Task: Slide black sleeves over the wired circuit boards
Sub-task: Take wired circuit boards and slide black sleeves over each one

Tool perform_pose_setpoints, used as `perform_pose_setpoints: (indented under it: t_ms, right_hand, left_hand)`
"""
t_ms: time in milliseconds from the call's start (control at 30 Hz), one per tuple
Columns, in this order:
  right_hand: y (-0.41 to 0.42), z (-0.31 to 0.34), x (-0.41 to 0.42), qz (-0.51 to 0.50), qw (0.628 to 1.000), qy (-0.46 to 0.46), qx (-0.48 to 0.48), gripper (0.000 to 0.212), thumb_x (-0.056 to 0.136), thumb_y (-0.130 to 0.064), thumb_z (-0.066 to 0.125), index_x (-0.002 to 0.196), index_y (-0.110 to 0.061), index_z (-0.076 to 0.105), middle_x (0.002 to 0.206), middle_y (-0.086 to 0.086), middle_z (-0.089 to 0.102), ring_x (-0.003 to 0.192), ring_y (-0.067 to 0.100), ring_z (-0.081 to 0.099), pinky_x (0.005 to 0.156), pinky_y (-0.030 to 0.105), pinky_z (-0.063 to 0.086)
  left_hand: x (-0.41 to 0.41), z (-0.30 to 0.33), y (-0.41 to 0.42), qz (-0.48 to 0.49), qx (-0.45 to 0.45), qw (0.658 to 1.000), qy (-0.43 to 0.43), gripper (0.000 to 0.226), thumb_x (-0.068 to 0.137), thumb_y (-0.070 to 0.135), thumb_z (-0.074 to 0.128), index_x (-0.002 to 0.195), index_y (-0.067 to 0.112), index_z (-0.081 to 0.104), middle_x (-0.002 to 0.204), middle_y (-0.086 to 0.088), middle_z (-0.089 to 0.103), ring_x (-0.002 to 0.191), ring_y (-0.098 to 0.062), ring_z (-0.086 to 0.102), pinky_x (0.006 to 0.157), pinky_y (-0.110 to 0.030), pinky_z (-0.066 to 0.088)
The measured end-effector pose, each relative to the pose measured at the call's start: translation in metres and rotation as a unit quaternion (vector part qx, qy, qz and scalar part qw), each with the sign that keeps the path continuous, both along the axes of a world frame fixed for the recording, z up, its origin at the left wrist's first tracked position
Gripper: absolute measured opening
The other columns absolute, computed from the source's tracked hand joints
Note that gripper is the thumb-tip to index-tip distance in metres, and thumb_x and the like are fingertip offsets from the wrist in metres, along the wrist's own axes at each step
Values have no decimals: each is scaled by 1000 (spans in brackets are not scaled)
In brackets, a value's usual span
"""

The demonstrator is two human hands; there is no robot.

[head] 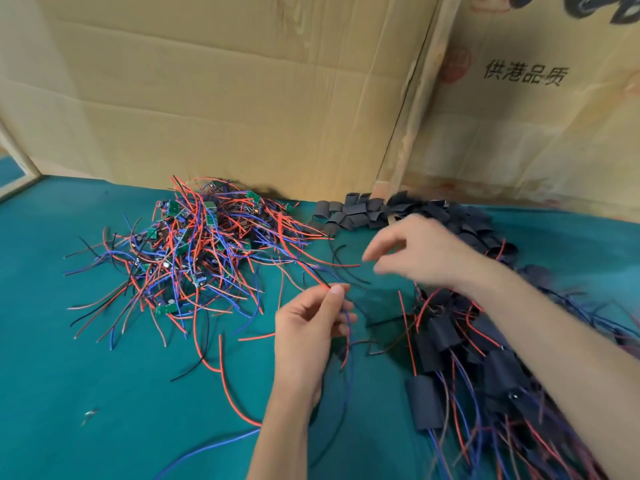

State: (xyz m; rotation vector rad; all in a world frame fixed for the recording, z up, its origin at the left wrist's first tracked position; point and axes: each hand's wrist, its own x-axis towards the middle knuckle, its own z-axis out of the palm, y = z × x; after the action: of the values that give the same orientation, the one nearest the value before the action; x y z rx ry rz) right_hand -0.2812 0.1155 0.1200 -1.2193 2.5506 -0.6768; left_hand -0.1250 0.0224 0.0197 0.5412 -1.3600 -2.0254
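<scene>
Tangled wired boards point(194, 251) left (sleeves point(363, 211) behind).

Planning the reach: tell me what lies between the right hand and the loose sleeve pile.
Nothing: in the head view the right hand hovers, blurred, right at the near edge of the loose sleeve pile.

Four dark printed Chinese characters, 供港品质, run in a row across the right-hand cardboard panel point(540, 109) standing behind the table. Left of them on the same panel sits a faded round reddish stamp point(456, 65), too pale to read. Large dark brush-style marks point(588, 6) along the panel's top edge are cut off and illegible.
</scene>
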Motion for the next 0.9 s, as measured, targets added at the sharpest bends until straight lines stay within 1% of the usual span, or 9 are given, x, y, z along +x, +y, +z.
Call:
perform_pose_setpoints:
  t_ms: [133, 233, 267, 333, 433, 567, 667, 767, 900]
  right_hand:
    - [-4, -4, -56, -129, 963, 99, 213, 29, 84, -17, 61, 108, -26, 74, 124, 10, 67, 112, 32, 63, 99, 39, 54]
    - [1, -18, -66, -153, 930, 105, 318, 42, 86, -16, 53, 125, -19, 66, 138, 19, 57, 125, 40, 54, 104, 44, 49]
    - [1, -21, -65, -162, 930, 107, 311, 37, 86, -15, 52, 120, -17, 67, 134, 20, 59, 122, 40, 54, 101, 43, 50]
    - [1, -24, -62, -175, 934, 111, 291, 8, 85, -14, 52, 87, -14, 60, 109, 18, 62, 101, 36, 54, 86, 40, 50]
    - [4, -22, -60, -177, 932, 123, 290, 23, 88, -13, 54, 70, -13, 40, 77, 8, 46, 83, 31, 46, 70, 38, 42]
    - [10, -7, -53, -192, 941, 143, 241, 14, 88, -11, 57, 77, -8, 49, 86, 13, 53, 82, 33, 52, 70, 37, 45]
    - [14, 12, -47, -188, 960, 150, 143, 13, 89, -18, 64, 97, -11, 72, 108, 19, 66, 100, 39, 60, 85, 38, 52]
    - [19, 25, -21, -141, 983, 118, -8, 15, 84, -23, 76, 98, -24, 82, 95, -4, 76, 101, 22, 68, 86, 28, 45]
    - [20, 9, 31, -61, 989, -12, -136, 16, 76, -20, 83, 90, -27, 83, 83, -14, 78, 81, -2, 72, 83, 24, 54]
  left_hand:
    - [1, -1, 2, 10, -32, 999, -19, 19, 95, 14, 65, 85, 4, 78, 75, -3, 70, 65, -11, 63, 57, -20, 52]
    - [0, -4, 1, 13, -39, 999, -26, 19, 93, 12, 67, 84, -2, 75, 73, -5, 67, 64, -12, 63, 58, -20, 53]
    - [0, -3, 0, 15, -39, 999, -27, 19, 93, 12, 68, 84, -3, 74, 72, -5, 66, 63, -13, 63, 58, -21, 53]
    - [0, -3, 1, 19, -38, 999, -22, 17, 92, 11, 69, 84, -4, 72, 71, -5, 64, 63, -13, 61, 58, -22, 53]
    - [0, -3, 1, 21, -37, 999, -21, 17, 92, 10, 70, 78, 0, 69, 70, -3, 63, 63, -14, 58, 58, -22, 52]
    - [0, -3, 2, 28, -42, 998, -37, 21, 94, 18, 69, 77, 6, 73, 69, -3, 65, 63, -12, 59, 58, -21, 51]
    - [1, -3, 1, 46, -76, 994, -61, 30, 97, 28, 65, 73, 15, 77, 66, -5, 67, 59, -9, 59, 57, -16, 48]
    - [1, -3, -1, 80, -110, 988, -72, 30, 99, 26, 63, 75, 12, 76, 60, -5, 62, 50, -4, 54, 53, -12, 42]
    - [1, 1, -1, 94, -93, 990, -39, 21, 99, 16, 61, 83, 13, 75, 83, -2, 74, 56, -3, 56, 51, -13, 45]
